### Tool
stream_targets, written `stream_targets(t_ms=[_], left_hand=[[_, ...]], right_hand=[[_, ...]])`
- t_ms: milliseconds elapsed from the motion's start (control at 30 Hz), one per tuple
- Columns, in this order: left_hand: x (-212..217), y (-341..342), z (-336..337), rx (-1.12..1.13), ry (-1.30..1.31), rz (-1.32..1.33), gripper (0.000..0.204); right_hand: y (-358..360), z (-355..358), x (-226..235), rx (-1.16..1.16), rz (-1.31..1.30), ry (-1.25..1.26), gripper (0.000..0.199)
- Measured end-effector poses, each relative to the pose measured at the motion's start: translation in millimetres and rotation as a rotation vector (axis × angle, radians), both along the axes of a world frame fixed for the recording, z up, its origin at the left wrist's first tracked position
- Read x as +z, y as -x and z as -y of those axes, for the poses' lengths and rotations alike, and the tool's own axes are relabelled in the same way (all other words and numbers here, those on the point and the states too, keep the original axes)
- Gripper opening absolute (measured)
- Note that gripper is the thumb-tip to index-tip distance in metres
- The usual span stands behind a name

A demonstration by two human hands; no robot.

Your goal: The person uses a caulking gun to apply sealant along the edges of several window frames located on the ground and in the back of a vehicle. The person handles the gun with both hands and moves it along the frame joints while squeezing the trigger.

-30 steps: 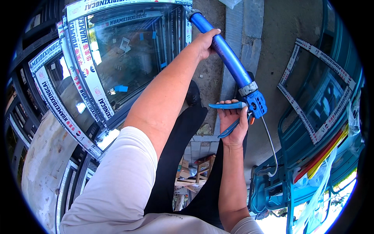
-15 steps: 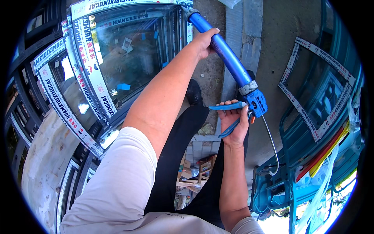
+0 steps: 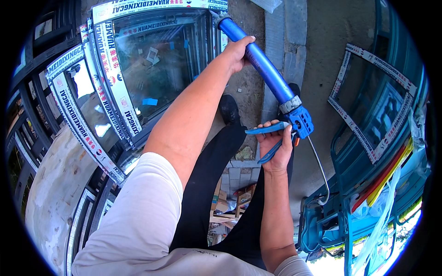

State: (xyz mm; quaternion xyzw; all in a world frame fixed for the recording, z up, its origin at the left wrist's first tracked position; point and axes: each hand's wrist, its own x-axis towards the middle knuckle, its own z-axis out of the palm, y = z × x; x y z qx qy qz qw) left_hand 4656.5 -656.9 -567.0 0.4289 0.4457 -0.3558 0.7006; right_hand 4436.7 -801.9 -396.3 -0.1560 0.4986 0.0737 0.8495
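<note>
While our left hand [image 3: 237,54] wraps the blue caulking gun [image 3: 272,79], nozzle [image 3: 215,14] beyond that hand, our half-curled right hand [image 3: 275,154] holds its parted handles [image 3: 267,128].

Teal vehicle [image 3: 351,177] at right (yellow strip [image 3: 392,171] aboard); grey kerb [image 3: 275,41].

The ground [image 3: 313,106] is gray-brown, with a strip of gray stones [image 3: 294,60] along it. Dark bars [image 3: 25,108] are on the left. Bright daylight [image 3: 399,246] shines at the bottom right.
</note>
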Motion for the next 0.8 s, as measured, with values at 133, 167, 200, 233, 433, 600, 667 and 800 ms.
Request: stream_targets(t_ms=[133, 167, 200, 233, 433, 600, 667, 800], left_hand=[[8, 1, -3, -0.005, -0.003, 0.009, 0.049], [11, 1, -3, -0.009, -0.004, 0.011, 0.049], [13, 1, -4, -0.012, -0.007, 0.009, 0.049], [16, 1, -6, -0.015, -0.01, 0.008, 0.05], [29, 2, -11, -0.042, -0.028, 0.007, 0.051], [37, 4, -17, -0.042, -0.026, 0.025, 0.052], [44, 6, -18, -0.039, -0.025, 0.043, 0.052], [57, 6, -21, -0.059, -0.054, 0.05, 0.054]], right_hand=[[2, 0, 5, 0.009, -0.006, -0.004, 0.046], [2, -1, 7, 0.009, -0.008, -0.007, 0.046], [2, -1, 8, 0.009, -0.01, -0.011, 0.046], [2, -1, 10, 0.009, -0.012, -0.014, 0.046], [4, -2, 20, 0.03, -0.015, -0.033, 0.046], [3, -5, 28, 0.055, -0.026, -0.018, 0.047], [3, -6, 33, 0.068, -0.035, -0.009, 0.048], [4, -8, 42, 0.075, -0.034, -0.008, 0.047]])
